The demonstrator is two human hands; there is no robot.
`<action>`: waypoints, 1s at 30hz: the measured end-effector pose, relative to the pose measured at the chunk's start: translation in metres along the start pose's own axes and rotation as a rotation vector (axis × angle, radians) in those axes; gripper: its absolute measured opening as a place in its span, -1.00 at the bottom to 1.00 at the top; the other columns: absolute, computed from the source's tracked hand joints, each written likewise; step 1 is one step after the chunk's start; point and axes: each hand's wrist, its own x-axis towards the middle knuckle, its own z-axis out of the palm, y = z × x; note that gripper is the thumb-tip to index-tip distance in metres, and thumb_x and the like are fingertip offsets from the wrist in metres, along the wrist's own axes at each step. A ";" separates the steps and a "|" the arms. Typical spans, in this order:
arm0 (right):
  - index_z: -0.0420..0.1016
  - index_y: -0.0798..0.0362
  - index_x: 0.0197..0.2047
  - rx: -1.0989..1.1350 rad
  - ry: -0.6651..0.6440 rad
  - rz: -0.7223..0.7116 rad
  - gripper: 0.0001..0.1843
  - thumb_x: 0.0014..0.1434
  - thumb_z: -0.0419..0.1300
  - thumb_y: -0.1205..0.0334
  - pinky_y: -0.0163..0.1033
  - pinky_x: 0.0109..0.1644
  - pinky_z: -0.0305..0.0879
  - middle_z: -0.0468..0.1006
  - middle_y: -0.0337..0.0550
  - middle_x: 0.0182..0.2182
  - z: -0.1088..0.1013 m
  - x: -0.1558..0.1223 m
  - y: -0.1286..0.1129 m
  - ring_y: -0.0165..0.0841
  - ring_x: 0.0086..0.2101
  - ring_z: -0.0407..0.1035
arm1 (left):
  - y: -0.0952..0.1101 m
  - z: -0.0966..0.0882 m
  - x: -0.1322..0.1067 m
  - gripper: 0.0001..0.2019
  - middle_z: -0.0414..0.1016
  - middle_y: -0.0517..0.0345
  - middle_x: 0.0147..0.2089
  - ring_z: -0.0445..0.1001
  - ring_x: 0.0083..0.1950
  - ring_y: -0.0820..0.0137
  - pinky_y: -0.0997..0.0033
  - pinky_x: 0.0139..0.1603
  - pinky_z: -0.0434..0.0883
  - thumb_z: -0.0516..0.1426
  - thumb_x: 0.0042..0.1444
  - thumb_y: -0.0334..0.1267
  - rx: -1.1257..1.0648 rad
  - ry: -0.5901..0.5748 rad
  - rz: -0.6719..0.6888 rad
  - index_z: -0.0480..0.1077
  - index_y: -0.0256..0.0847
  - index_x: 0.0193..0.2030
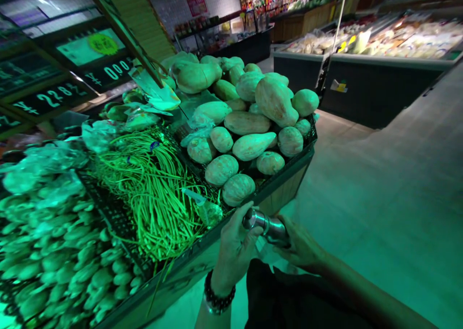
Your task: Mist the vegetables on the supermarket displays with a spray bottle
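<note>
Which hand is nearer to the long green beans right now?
Left. The left hand grips the front end of the metal cylinder just past the display's front edge, right beside the long green beans. The right hand holds the cylinder's other end, farther out over the aisle.

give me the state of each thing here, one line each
left hand: closed around the end of the metal cylinder, beaded bracelet at the wrist
right hand: gripping the other end of the cylinder
metal cylinder: held level between both hands, off the stand
pumpkins: heaped loose in a crate
long beans: piled in a loose bundle, some hanging over the edge
price display: lit, showing zeros
</note>
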 end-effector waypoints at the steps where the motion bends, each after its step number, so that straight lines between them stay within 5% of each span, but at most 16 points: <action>1: 0.08 0.04 0.40 -0.007 0.001 0.006 -0.25 0.29 0.30 0.04 -0.01 -0.08 0.50 0.62 0.16 0.06 0.000 0.000 0.000 -0.04 -0.09 0.61 | 0.000 -0.001 0.001 -0.50 0.66 -0.09 0.29 0.64 0.27 0.11 0.13 0.29 0.58 0.25 0.42 -0.04 0.018 -0.011 0.004 0.41 -0.08 0.42; 12: 0.18 0.07 0.35 0.043 -0.069 0.105 -0.26 0.22 0.32 0.00 0.01 -0.02 0.45 0.62 0.17 0.07 -0.009 0.006 -0.016 -0.03 -0.08 0.58 | -0.004 -0.006 0.009 -0.53 0.63 -0.07 0.26 0.62 0.23 0.16 0.19 0.22 0.56 0.24 0.43 -0.09 0.076 -0.133 0.029 0.38 -0.06 0.42; 21: 0.34 0.03 0.26 0.173 -0.191 0.165 -0.30 0.13 0.44 0.04 -0.14 -0.10 0.41 0.65 -0.06 -0.07 -0.017 0.005 -0.025 -0.17 -0.19 0.53 | -0.010 -0.022 0.014 -0.57 0.59 -0.01 0.30 0.58 0.28 0.15 0.18 0.27 0.50 0.22 0.45 -0.06 -0.059 -0.343 0.011 0.39 0.01 0.39; 25: 0.35 0.06 0.24 0.189 -0.162 0.163 -0.33 0.15 0.40 0.00 -0.10 -0.11 0.41 0.64 0.01 -0.03 -0.012 0.004 -0.024 -0.12 -0.16 0.54 | -0.013 -0.012 0.011 -0.47 0.53 -0.08 0.41 0.52 0.39 0.10 0.08 0.40 0.47 0.23 0.44 -0.06 -0.092 -0.224 0.000 0.31 -0.01 0.48; 30: 0.33 0.09 0.25 0.118 -0.099 0.128 -0.31 0.20 0.35 -0.11 -0.08 -0.14 0.36 0.63 0.03 -0.07 -0.012 0.005 -0.023 -0.10 -0.19 0.53 | -0.012 0.010 0.002 -0.54 0.68 0.00 0.08 0.66 0.03 0.18 0.23 0.02 0.59 0.37 0.30 -0.04 0.063 0.104 -0.012 0.47 -0.11 0.26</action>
